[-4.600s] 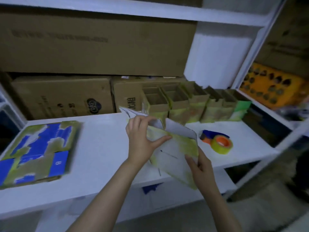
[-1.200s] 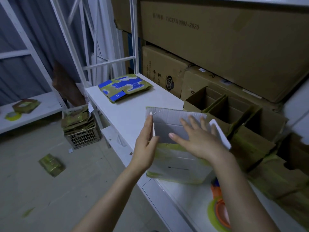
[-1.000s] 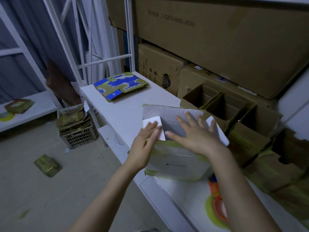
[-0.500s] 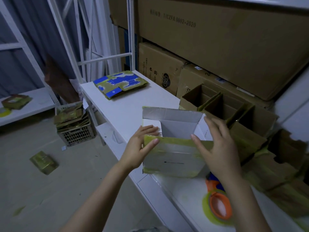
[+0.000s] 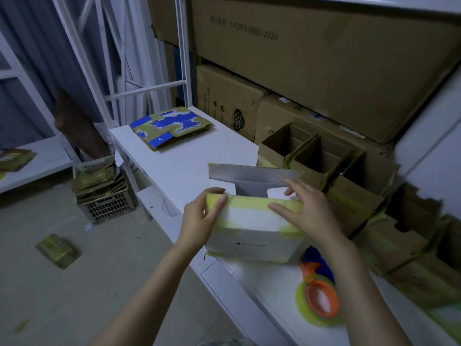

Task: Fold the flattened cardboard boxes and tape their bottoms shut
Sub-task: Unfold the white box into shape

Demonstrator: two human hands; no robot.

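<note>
The white cardboard box with yellow-green edges (image 5: pixel 252 231) stands near the front edge of the white shelf (image 5: pixel 179 168), its open end facing up. Two small white flaps are folded inward across the opening, one at each side, while the long grey far flap stands upright and the near flap leans inward at the top.

The left hand (image 5: pixel 199 221) holds the box's left end, thumb lying across the top of the near flap and fingers wrapped round the corner; its grip pinches that flap edge. The right hand (image 5: pixel 309 216) lies over the right end, thumb on the near flap, fingers spread and pressing down on the right inner flap.

Just right of the box, on the shelf, lies a roll of clear tape on an orange and blue dispenser (image 5: pixel 319 293). Behind it stands a row of open brown cardboard boxes (image 5: pixel 321 161), flaps up. At the far end of the shelf lies a stack of flattened blue and green cardboard boxes (image 5: pixel 169 127). Large brown cartons (image 5: pixel 311 56) fill the back. On the floor sits a plastic crate stacked with flattened cardboard (image 5: pixel 102 188).
</note>
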